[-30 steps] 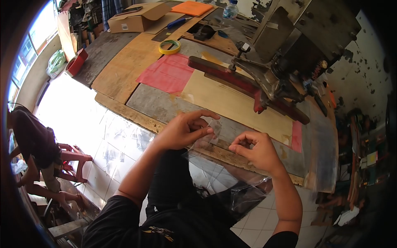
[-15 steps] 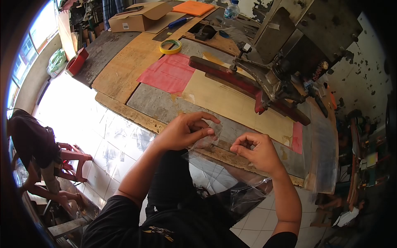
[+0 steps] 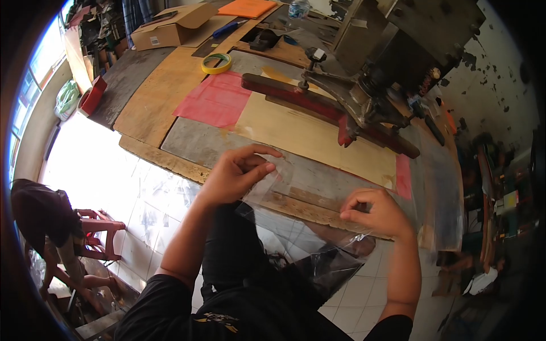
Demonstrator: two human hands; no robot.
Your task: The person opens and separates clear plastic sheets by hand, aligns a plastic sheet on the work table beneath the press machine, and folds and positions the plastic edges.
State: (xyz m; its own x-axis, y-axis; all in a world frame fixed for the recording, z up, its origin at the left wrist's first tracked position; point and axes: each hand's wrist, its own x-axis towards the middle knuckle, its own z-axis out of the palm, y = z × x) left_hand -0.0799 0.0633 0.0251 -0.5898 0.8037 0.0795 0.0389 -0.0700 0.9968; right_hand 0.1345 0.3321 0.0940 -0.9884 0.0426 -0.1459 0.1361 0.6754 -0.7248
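A clear plastic sheet hangs in front of me, over my lap and the table's near edge. Thumb and forefinger of my left hand are closed on its upper left part, the other fingers curled. My right hand is pinched at the sheet's right side; the film is so transparent that its exact edge at those fingertips is hard to see. Beyond both hands, a cream sheet and a pink sheet lie on the grey work surface.
A press-like machine with a red-edged bar stands over the cream sheet. Yellow tape, a cardboard box and a blue-handled tool lie farther back. Plastic sheets hang at right. Another person is at left near a red stool.
My right hand has moved right and slightly down, widening the gap between my hands. The view has shifted slightly, and my left hand keeps its pinch on the plastic.
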